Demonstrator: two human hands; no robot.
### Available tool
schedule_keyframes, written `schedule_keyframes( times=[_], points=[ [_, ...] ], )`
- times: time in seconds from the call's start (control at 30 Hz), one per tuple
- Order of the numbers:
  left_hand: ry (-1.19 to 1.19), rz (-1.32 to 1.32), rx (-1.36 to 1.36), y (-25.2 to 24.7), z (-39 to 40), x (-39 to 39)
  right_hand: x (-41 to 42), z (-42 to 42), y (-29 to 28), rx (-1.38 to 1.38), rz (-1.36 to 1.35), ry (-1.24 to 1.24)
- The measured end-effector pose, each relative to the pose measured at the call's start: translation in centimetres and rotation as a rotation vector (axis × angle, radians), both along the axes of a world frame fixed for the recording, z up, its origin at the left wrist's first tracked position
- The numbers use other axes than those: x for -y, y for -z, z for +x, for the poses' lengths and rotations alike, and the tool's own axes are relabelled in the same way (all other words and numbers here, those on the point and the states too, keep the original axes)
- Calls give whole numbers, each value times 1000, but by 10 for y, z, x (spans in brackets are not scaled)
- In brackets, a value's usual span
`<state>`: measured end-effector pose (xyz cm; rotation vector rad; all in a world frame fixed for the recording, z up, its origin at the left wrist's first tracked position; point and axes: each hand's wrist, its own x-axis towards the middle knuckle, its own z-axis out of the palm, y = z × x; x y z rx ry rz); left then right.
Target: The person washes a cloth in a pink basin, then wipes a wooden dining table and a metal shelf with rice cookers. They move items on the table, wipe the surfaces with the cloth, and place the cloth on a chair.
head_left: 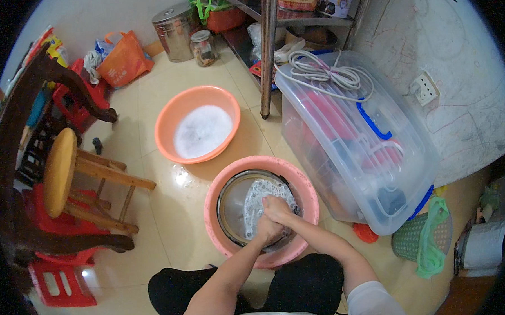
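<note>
Both hands are close together over a pink plastic basin (212, 227) that stands on the floor in front of my knees. Inside the basin lies a round, dark-rimmed object (231, 209) in water, with white suds (256, 199) over its right part. My left hand (269, 227) is at the lower edge of the suds, its fingers against my right hand (277, 209), which lies just above it. Whether anything is held between the hands cannot be told. Beyond, to the upper left, an orange plastic basin (165, 138) holds water with white foam (202, 130).
A lidded clear plastic storage box (342, 174) with a coiled cable (333, 76) stands at the right, beside a metal shelf rack (267, 64). A wooden stool (61, 172) is at the left. A green basket (408, 237) stands lower right, a metal canister (174, 38) at the back.
</note>
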<state>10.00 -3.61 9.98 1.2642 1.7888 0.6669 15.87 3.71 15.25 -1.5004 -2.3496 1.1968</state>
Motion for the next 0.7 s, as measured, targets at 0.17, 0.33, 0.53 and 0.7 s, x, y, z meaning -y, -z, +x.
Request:
schedule_keyframes(
  times=[0.17,0.33,0.53,0.7],
  points=[
    [88,-173,-115,12,2,4,3,2,-3,144,-9,-83],
    [163,-281,-165,-38,5,-2,3,14,-7,154,7,-72],
    [271,-195,-3,-81,-30,-33,-23,19,-51,-289,-52,-147],
    [298,-319,59,-116,-40,-43,-22,40,-37,-497,-168,-96]
  ],
)
